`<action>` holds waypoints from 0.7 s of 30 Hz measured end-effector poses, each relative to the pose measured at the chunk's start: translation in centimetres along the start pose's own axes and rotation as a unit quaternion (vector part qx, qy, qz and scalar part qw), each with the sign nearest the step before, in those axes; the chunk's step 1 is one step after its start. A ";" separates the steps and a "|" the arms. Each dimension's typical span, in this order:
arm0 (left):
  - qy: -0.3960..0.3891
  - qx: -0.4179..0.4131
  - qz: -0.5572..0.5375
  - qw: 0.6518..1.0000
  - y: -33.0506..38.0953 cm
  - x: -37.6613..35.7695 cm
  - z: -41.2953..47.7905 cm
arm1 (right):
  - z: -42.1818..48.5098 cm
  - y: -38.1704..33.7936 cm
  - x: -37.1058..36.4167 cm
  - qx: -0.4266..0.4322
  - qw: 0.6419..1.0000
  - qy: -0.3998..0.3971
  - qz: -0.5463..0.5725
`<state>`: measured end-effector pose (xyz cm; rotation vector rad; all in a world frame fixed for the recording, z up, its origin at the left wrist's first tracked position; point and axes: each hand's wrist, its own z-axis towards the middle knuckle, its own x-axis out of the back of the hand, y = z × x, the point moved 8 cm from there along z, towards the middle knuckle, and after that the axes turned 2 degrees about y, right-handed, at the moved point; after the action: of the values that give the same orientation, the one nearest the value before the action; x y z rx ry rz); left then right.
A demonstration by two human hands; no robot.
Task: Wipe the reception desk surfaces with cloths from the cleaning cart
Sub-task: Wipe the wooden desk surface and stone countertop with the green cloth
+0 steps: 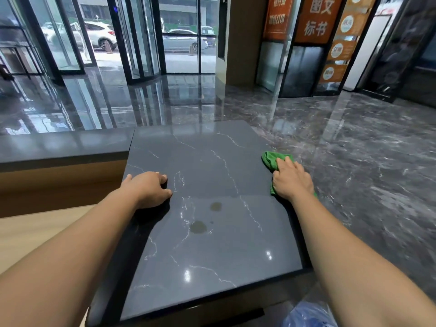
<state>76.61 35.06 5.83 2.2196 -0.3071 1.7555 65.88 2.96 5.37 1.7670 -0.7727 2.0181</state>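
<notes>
Head view looked down on a dark veined stone counter [207, 166] with both bare arms reaching over it. One green cloth [271, 161] lay bunched at the counter's right edge, and the right hand [291, 179] pressed flat on top of it, its grip closed loosely over the folds, so the cloth was pinned against the stone. The left hand [151, 187] held nothing; its fingers were curled and its knuckles and fingertips rested on the counter near the left edge, apparently as a brace.

Two dull smudges [199, 226] showed on the nearer half of the counter, between the forearms, one a little farther away than the other. Neither had been wiped. To do the stroke well, the right hand would probably need to keep its palm flat and draw the cloth across in overlapping passes, working inward from the edge and pressing harder over both marks. The left hand should stay clear of the wiped path, since bare fingers could leave prints on the polished stone.

Count: one cloth, two hands, two smudges, one counter slab in reach.
</notes>
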 end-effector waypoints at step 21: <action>-0.083 -0.015 -0.069 0.994 2.6 -1.4 -8.6 | -9.9 -18.2 -2.2 0.256 0.966 -0.018 0.000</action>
<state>67.60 35.72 6.57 2.3100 -0.2096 1.4902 69.10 23.57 5.61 2.0672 -0.2626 2.3409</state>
